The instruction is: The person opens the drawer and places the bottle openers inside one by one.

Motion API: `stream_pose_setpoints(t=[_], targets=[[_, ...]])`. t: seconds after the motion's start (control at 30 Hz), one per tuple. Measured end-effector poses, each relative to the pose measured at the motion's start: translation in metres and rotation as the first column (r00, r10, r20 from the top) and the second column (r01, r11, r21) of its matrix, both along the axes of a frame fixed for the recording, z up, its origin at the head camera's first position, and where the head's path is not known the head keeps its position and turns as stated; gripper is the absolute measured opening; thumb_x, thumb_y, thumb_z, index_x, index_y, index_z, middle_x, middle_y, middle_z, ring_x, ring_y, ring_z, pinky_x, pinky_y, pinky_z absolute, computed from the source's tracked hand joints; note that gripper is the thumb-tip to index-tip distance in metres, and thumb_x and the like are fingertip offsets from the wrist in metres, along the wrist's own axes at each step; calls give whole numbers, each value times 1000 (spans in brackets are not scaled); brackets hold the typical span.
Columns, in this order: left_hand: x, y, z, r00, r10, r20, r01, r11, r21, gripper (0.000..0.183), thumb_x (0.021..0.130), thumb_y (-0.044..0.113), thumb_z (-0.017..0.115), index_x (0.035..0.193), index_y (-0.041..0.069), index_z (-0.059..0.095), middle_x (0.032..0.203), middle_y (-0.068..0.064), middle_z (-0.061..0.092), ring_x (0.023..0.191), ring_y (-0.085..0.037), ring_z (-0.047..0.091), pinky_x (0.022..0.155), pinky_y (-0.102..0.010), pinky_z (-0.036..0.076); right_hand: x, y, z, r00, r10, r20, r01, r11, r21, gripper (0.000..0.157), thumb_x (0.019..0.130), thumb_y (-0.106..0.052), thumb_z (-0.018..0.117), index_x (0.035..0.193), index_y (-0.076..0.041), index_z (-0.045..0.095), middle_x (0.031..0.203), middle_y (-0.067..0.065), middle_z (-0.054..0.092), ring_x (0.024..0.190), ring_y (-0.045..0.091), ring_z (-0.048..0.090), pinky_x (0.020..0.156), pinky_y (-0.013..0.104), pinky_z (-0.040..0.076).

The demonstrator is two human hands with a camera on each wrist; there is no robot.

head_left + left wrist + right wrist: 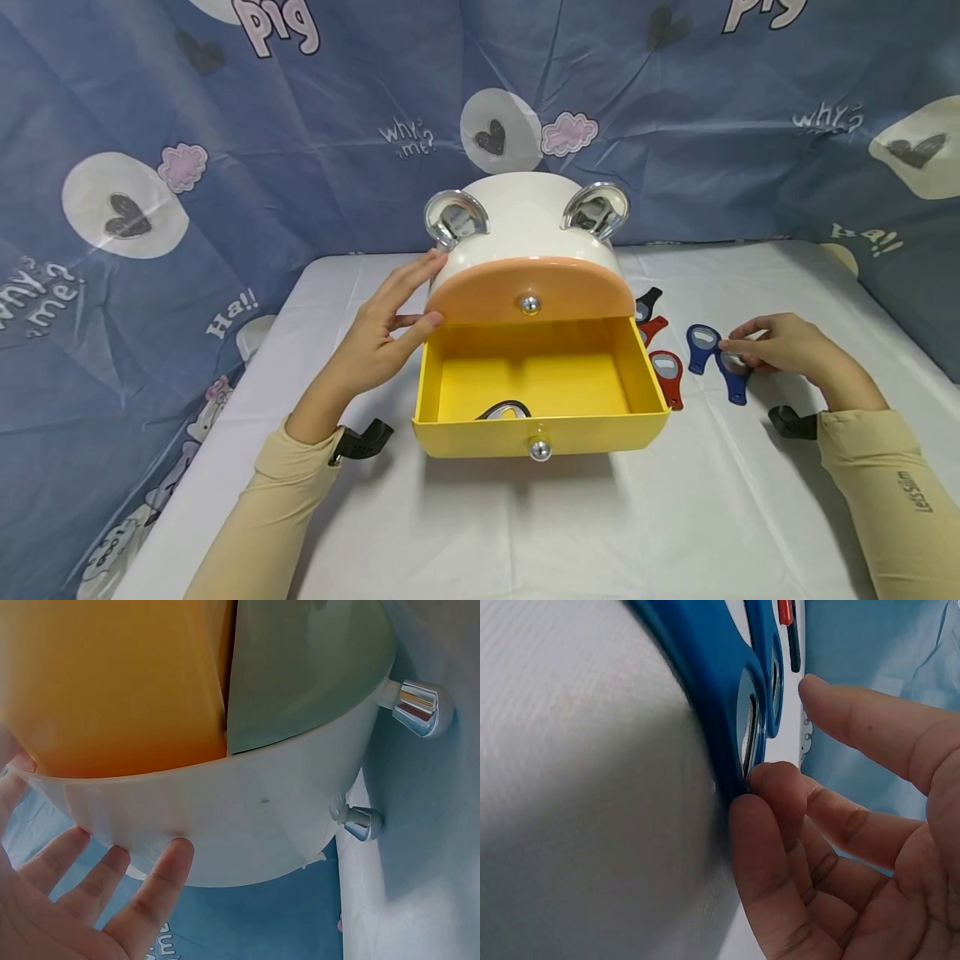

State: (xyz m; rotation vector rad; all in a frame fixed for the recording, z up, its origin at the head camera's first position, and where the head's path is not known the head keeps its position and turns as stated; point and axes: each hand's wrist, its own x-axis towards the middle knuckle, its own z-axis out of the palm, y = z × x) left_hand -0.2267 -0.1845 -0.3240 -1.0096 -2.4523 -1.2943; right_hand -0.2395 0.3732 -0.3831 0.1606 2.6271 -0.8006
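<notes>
A small drawer box (525, 225) with a white domed body and two chrome ears stands on the table. Its yellow lower drawer (540, 437) is pulled out, and a black-rimmed bottle opener (508, 409) lies inside, partly hidden by the drawer front. My left hand (382, 333) rests on the box's left side, fingers spread along the white wall (225, 825). To the right, my right hand (787, 346) pinches the rim of a blue bottle opener (733, 379) at the tabletop. Another blue bottle opener (702, 343) lies right beside it.
Two red bottle openers, one of them nearer (667, 375), and a black one (647, 302) lie along the box's right side. An orange upper drawer (487, 292) sits closed above the yellow one. Behind the white-covered table (525, 533) hangs a blue printed cloth (360, 100).
</notes>
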Motion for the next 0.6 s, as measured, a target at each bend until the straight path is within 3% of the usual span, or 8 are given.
stream_pose_setpoints(t=[0.43,0.6], targets=[[0,-1,0,1000,-2,-2,2,1000,1,66,108,16,65,168,29,40,176,7,33,161,-20,37,100,-45,64,2,-1,4,1000,26,1,-26,999,22,71,92,-40,84,131,13,60,85,3,73,77,17,65,68,31,54],[0,-1,0,1000,-4,-2,4,1000,-2,66,108,16,65,168,29,40,176,7,33,160,-20,38,100,-45,64,2,-3,4,999,35,8,-35,997,62,75,88,-45,87,130,10,58,93,14,72,81,22,66,68,30,52]])
